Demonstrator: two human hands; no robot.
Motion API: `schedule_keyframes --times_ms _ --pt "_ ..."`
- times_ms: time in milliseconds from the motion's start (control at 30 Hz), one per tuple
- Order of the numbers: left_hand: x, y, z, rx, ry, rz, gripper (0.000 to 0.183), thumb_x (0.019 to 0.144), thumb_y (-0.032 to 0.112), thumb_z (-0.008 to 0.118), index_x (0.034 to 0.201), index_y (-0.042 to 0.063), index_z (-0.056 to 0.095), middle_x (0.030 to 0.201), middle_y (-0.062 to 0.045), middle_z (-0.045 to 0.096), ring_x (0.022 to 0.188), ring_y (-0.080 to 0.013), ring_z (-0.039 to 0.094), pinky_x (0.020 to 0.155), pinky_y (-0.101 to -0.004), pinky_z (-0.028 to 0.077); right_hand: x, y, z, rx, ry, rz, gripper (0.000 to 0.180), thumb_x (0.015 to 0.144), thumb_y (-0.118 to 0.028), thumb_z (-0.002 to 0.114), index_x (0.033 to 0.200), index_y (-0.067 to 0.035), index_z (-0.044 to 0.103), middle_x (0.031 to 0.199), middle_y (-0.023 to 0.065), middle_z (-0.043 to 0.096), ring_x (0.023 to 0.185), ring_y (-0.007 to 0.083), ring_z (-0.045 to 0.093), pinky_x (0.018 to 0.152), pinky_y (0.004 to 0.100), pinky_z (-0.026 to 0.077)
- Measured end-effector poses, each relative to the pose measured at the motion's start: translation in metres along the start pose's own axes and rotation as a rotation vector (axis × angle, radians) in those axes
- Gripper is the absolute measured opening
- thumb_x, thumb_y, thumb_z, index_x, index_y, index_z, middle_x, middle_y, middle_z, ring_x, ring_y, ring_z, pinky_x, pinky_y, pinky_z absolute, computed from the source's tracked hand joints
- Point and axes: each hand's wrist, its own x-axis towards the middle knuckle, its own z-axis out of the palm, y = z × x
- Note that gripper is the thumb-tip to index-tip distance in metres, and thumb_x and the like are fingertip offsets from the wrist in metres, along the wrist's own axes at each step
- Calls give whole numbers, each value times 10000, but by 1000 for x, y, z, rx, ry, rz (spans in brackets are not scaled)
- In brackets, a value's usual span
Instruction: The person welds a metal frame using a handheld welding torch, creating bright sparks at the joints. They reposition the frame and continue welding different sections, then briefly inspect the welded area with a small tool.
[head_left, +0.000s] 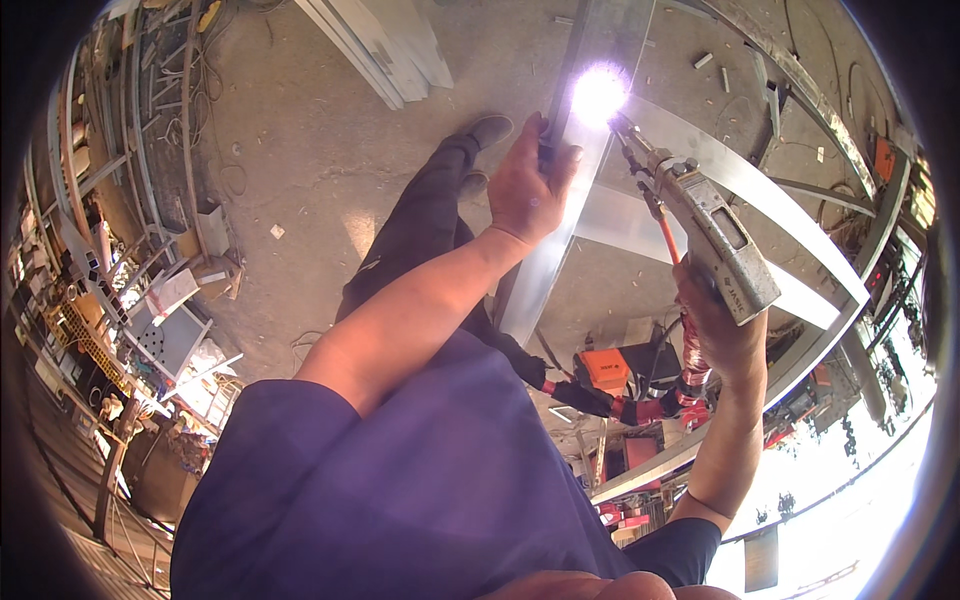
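Note:
My right hand (716, 322) is closed around the grip of a Jasic handheld welding gun (712, 225), low on the right. Its nozzle points up and left at a metal beam (544, 255), where a bright white-violet glare (600, 94) hides the contact spot. Just below and left of the glare, my left hand (529, 184) is at the beam's left edge with thumb and forefinger around a small dark piece, partly hidden. A red-wrapped cable (694, 352) runs from the gun beneath my right hand.
Flat metal bars (382, 52) lie on the floor at the top. A curved metal frame (780, 210) spans the right side. An orange and black machine (604, 367) stands below the beam. Racks of metal lengths (135, 142) and a cluttered bench (161, 337) line the left.

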Motion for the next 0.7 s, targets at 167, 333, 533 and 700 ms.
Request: schedule_keyframes --times_ms 167,333,533,700 --pt "0 0 0 -7 1 21 661 988 470 705 1414 -14 559 1088 -160 748 929 -325 746 801 -417 586 -2 2 0 10 5 11 213 950 -60 777 1123 21 683 894 20 684 743 88 642 640 264 521" --pt "0 0 1 13 12 15 650 986 475 707 1410 4 562 1063 -151 752 916 -325 746 787 -417 584 -4 4 1 10 10 17 196 950 -52 770 1106 22 676 892 23 682 741 91 642 638 274 526" --pt "0 -1 1 -54 -27 -35 648 993 473 698 1406 -5 555 1099 -156 749 949 -335 745 811 -422 585 -8 4 -1 11 -3 12 202 940 -39 775 1109 26 686 900 40 686 751 104 660 641 281 541" --pt "0 4 -2 -7 -26 -22 655 1006 502 663 1419 5 555 1173 -172 733 1031 -353 728 869 -432 575 -10 13 -6 -129 -38 -55 207 921 -10 790 1121 -1 739 973 83 708 779 149 703 657 311 585"
